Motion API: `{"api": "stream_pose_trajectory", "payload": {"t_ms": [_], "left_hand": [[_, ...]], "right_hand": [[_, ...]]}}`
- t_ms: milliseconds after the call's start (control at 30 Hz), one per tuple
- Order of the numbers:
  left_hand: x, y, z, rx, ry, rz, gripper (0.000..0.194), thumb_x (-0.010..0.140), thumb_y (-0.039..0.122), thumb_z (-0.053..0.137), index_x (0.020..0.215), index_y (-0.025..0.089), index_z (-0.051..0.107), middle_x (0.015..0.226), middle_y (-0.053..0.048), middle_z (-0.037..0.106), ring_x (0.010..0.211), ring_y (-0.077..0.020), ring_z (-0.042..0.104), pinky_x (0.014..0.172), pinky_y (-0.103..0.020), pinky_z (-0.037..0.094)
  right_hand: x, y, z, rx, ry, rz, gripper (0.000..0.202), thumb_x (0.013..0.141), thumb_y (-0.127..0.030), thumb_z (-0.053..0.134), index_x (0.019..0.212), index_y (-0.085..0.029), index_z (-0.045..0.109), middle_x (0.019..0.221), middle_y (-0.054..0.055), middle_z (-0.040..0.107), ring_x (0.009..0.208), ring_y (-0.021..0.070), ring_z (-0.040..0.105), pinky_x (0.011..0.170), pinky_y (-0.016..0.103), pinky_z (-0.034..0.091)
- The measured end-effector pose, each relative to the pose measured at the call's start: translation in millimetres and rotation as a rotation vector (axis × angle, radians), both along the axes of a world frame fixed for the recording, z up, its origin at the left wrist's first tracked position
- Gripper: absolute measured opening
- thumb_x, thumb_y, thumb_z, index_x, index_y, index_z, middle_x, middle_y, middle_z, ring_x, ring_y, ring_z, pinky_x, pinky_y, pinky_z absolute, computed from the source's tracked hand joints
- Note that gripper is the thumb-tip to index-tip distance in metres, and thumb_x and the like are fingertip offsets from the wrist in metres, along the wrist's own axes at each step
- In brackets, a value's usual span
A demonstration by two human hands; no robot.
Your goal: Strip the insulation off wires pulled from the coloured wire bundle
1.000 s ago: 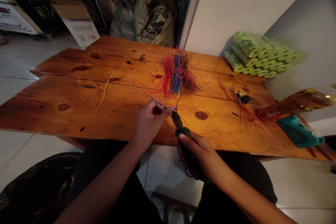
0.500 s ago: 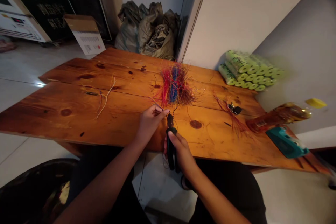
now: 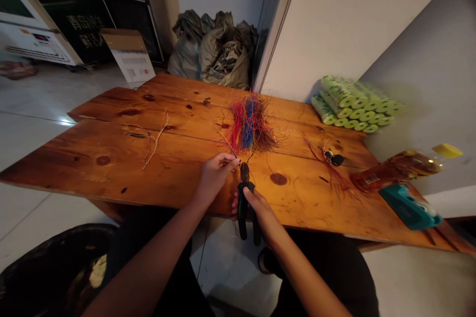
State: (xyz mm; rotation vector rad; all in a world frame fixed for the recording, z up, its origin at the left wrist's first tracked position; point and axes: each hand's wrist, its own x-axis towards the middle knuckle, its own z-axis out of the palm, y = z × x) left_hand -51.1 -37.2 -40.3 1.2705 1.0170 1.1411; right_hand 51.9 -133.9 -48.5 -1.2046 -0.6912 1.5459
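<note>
Between the fingertips of my left hand (image 3: 219,171) are thin wires (image 3: 226,139), pinched close to the jaws of the pliers. My right hand (image 3: 258,208) is wrapped round the dark handles of the pliers (image 3: 244,173), whose jaws point away from me over the table's near part. A dark twisted strand runs from near the jaws toward a heap of red, blue and brown wires (image 3: 248,126) just beyond my hands. Whether the jaws grip a wire is too small to tell.
On the wooden table (image 3: 208,198), loose wires (image 3: 154,143) lie left and red wires (image 3: 332,176) right, beside keys (image 3: 333,157). Farther right are a bottle (image 3: 394,171), a teal tape dispenser (image 3: 409,207) and green rolls (image 3: 353,104). A black bin (image 3: 40,267) stands at lower left.
The view has shifted slightly. The handles of the pliers have spread a little wider apart, and the pinched wires now stand up more visibly beyond my left fingers.
</note>
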Motion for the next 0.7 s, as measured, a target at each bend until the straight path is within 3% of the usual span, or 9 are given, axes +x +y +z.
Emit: {"api": "stream_pose_trajectory", "payload": {"t_ms": [167,367,567,700], "left_hand": [[-1.6,4.5,-0.7,0.091,0.064,0.008,0.013,0.068,0.031,0.063,0.069,0.018,0.061,0.068,0.000,0.064,0.067,-0.0139,0.061,0.067,-0.025,0.046],[-2.8,4.3,-0.1,0.141,0.151,-0.001,0.012,0.070,0.030,0.062,0.069,0.018,0.060,0.068,0.000,0.065,0.066,-0.0135,0.062,0.065,-0.025,0.047],[-3.1,6.0,-4.6,0.130,0.131,-0.016,0.012,0.069,0.029,0.063,0.068,0.018,0.060,0.067,0.001,0.064,0.064,-0.0130,0.061,0.064,-0.025,0.047],[-2.6,7.0,-5.5,0.039,0.055,-0.042,0.014,0.067,0.030,0.064,0.068,0.016,0.060,0.065,0.001,0.062,0.063,-0.0122,0.059,0.064,-0.024,0.046]], "right_hand": [[1.2,0.2,0.2,-0.025,-0.014,0.031,0.041,0.072,-0.055,0.058,0.081,-0.016,0.055,0.066,0.001,0.059,0.057,0.0135,0.058,0.057,0.028,0.050],[1.8,1.3,-0.9,-0.058,-0.108,0.000,0.039,0.075,-0.054,0.055,0.078,-0.015,0.053,0.059,0.000,0.056,0.051,0.0123,0.054,0.045,0.024,0.046],[1.7,0.2,-1.5,-0.042,-0.107,-0.016,0.038,0.073,-0.054,0.056,0.075,-0.016,0.052,0.054,-0.001,0.053,0.046,0.0115,0.051,0.038,0.022,0.043],[-1.8,0.1,-2.4,-0.047,-0.086,-0.031,0.039,0.072,-0.054,0.057,0.074,-0.016,0.052,0.054,-0.002,0.053,0.044,0.0117,0.050,0.038,0.024,0.045]]}}
